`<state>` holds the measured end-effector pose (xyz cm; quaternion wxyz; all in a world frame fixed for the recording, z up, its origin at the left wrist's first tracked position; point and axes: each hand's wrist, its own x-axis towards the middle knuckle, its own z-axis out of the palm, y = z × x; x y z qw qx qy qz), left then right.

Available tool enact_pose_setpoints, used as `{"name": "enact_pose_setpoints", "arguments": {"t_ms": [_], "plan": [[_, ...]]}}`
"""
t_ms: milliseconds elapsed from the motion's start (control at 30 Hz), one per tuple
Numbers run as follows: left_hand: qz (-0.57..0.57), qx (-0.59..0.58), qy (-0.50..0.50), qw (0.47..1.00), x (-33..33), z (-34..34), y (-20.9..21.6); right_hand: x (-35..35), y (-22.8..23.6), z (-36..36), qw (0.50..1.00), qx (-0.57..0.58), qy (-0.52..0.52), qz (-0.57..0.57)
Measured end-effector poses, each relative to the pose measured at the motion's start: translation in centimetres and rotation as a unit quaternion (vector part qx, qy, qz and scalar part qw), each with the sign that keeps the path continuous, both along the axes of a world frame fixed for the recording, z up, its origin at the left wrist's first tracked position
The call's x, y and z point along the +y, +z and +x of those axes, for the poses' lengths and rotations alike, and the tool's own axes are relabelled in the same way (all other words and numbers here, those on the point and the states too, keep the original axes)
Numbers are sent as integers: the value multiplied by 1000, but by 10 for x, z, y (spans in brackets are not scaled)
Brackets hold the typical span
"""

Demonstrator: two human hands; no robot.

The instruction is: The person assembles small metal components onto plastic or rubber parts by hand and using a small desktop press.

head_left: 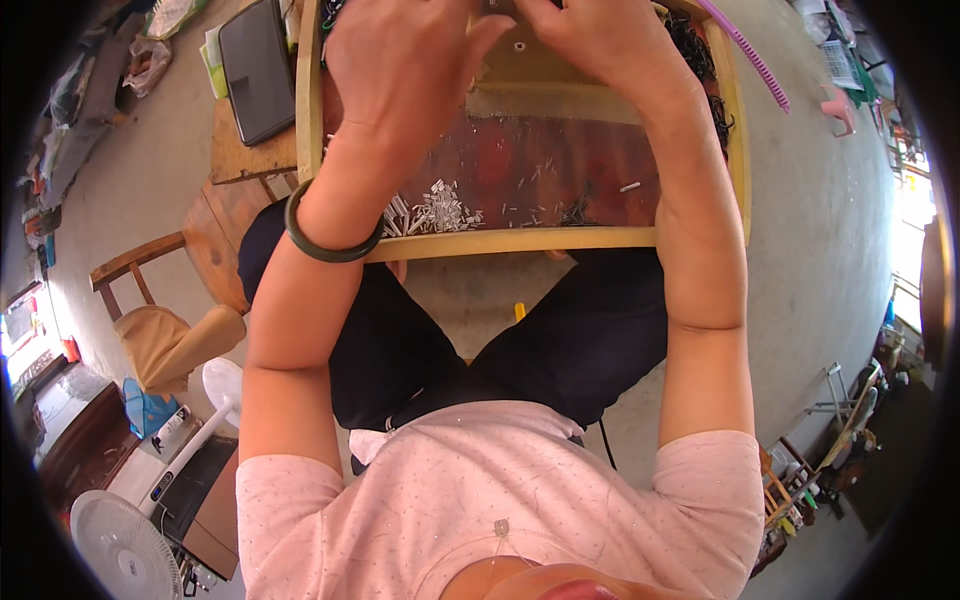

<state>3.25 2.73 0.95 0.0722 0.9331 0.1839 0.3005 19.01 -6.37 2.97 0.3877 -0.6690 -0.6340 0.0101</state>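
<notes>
Seen from my remote post, a bare left hand, thumb spread, and a bare right hand hover at the frame's upper centre, over a smooth brown panel; their fingertips are cropped, so I cannot tell whether they grip anything. Below, a shallow tray with a pale wooden rim and glossy red-brown bed holds short silvery cylinders, heaped left of centre, and thin dark slivers, right of centre.

Head-worn fisheye — looking down, close above hands and tray
</notes>
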Motion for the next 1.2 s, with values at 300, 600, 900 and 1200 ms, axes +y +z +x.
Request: {"name": "enact_pose_setpoints", "arguments": {"t_ms": [300,600,900,1200], "plan": [[150,-103,31,983,19,3,1,0,-4,5,999,-31,14,15],[93,-53,71,992,25,5,-1,4,-7,8,999,-28,31,13],[103,-55,80,990,24,6,-1,2,-2,6,999,-15,27,-12],[109,-45,88,989,24,6,1,4,-6,7,999,-16,28,-3]]}}
